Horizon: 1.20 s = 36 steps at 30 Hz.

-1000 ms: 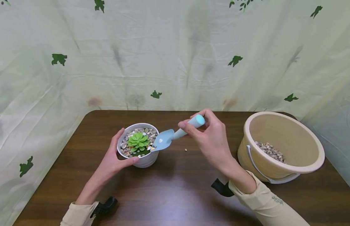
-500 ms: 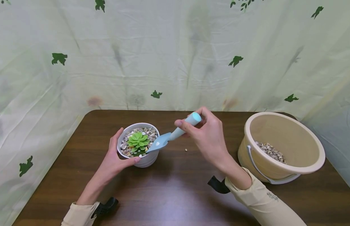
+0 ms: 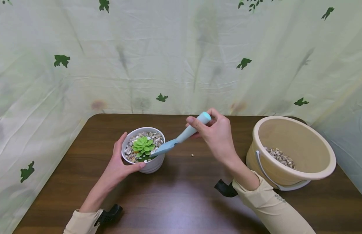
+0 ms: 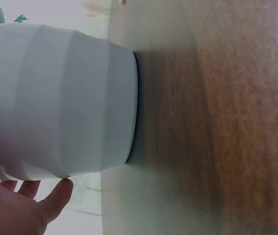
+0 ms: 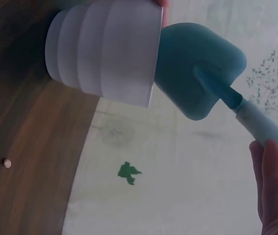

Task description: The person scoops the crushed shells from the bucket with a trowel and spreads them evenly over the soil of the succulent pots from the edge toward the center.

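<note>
A white ribbed plant pot (image 3: 151,167) stands on the table, filled with gravel (image 3: 131,144) around a green succulent (image 3: 143,145). My left hand (image 3: 118,165) holds the pot from the left, thumb at the front rim and fingers round the far side. In the left wrist view the pot's wall (image 4: 65,98) rests upright on the wood. My right hand (image 3: 217,135) pinches the light blue handle of a small trowel (image 3: 164,148). Its blade slants down over the pot's right rim, the tip near the succulent. The right wrist view shows the blade's underside (image 5: 193,63) at the rim.
A beige bucket (image 3: 292,126) with a grey handle stands at the right, gravel (image 3: 280,157) in its bottom. One small pebble (image 3: 192,155) lies on the brown table (image 3: 181,204) between pot and bucket. A leaf-printed cloth (image 3: 181,58) hangs behind the table.
The trowel has tipped steeper and its blade has turned edge-on, its tip reaching further over the rim into the pot. The left hand and pot have stayed put.
</note>
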{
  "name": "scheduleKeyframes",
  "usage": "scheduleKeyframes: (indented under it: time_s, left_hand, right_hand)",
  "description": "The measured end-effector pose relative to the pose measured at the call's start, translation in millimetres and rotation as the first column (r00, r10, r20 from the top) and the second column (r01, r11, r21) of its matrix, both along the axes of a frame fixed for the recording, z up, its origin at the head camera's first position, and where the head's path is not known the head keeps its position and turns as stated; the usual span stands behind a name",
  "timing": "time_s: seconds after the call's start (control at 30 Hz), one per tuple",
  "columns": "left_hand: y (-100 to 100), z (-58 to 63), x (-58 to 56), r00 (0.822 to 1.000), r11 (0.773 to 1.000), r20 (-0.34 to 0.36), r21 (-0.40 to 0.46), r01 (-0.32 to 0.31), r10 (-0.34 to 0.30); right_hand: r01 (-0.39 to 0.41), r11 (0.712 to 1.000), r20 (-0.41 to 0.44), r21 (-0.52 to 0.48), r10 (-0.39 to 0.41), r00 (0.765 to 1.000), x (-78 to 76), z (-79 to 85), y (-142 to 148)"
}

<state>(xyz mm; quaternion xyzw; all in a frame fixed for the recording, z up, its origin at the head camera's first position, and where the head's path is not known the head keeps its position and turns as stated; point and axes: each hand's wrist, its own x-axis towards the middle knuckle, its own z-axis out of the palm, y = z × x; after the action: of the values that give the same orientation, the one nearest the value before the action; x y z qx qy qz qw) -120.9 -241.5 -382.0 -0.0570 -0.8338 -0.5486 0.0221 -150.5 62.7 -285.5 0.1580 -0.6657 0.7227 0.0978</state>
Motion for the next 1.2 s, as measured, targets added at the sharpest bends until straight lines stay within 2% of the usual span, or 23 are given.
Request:
scheduleKeyframes:
  time_s: [0.2,0.4,0.5,0.6,0.73,0.8,0.87,0.97,1.1,1.2]
  left_hand:
    - [-1.6,-0.7,4.3,1.000,1.000,0.002,0.002,0.005,-0.005]
    - [-8.7,-2.5,17.2,0.997,1.000,-0.078,0.000,0.012,-0.012]
    - [-12.2,-3.2,28.0,0.994,1.000,-0.105,-0.026,-0.006,0.003]
    - [-14.3,-3.2,41.5,0.992,0.994,-0.118,-0.084,-0.063,0.053]
    - [-12.7,-0.2,62.1,0.985,0.969,-0.116,-0.200,-0.147,0.126]
    - [-8.6,2.0,71.3,0.984,0.957,-0.123,-0.246,-0.153,0.125]
    - [-2.4,3.9,77.6,0.985,0.957,-0.151,-0.264,-0.117,0.079]
    - [9.7,5.6,81.2,0.977,0.964,-0.205,-0.265,0.003,-0.059]
    - [29.4,7.4,79.3,0.941,0.938,-0.222,-0.290,0.187,-0.256]
    - [46.7,9.5,74.1,0.910,0.911,-0.207,-0.289,0.295,-0.360]
  right_hand:
    - [-0.007,0.997,0.046,-0.080,0.011,0.999,-3.9,-3.6,12.0]
    - [0.009,0.991,0.077,-0.134,0.001,0.997,-3.9,-4.0,26.9]
    - [0.026,0.986,0.079,-0.167,-0.013,0.997,-2.0,-3.1,35.8]
    - [0.043,0.981,0.073,-0.188,-0.030,0.997,2.1,-0.9,46.4]
    - [0.048,0.978,0.053,-0.205,-0.038,0.998,9.7,3.9,62.2]
    - [0.042,0.974,0.040,-0.221,-0.034,0.999,13.8,7.5,70.4]
    - [0.042,0.970,0.035,-0.238,-0.035,0.999,18.4,11.8,78.6]
    - [0.040,0.963,0.025,-0.266,-0.034,0.999,25.0,18.6,90.8]
    - [0.026,0.952,0.008,-0.305,-0.025,1.000,33.0,25.2,107.2]
    - [0.014,0.941,-0.013,-0.338,-0.019,1.000,36.9,28.0,120.7]
